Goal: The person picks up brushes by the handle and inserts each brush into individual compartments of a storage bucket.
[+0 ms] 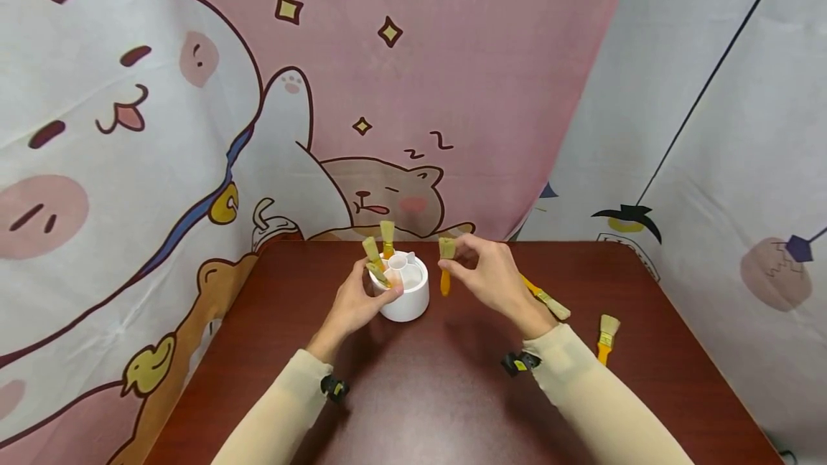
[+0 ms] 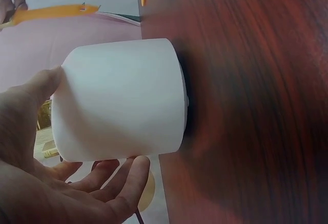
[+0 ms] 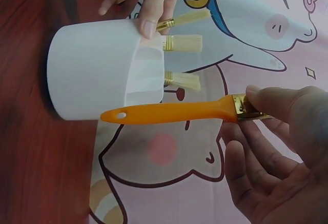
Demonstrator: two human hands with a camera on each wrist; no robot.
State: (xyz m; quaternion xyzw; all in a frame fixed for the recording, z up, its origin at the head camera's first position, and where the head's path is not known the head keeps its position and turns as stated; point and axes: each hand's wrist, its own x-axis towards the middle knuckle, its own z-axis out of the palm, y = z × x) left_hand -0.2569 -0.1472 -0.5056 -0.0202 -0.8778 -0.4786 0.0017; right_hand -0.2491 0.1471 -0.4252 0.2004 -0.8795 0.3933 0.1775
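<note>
Orange-handled brush (image 3: pixel 174 113) looks light and stiff with soft bristles (image 1: pixel 447 247), so the metal collar (image 3: pixel 240 106), where the right hand (image 1: pixel 489 273) pinches it, seems a solid spot imo. It's handle-down just beside the white holder (image 1: pixel 407 305), probably slick plastic, which the left hand (image 1: pixel 352 306) grips.

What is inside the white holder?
Three brushes poke out of the white holder, bristles up. Its walls cover their lower handles, so those, and the bottom beneath them, cannot be seen.
</note>
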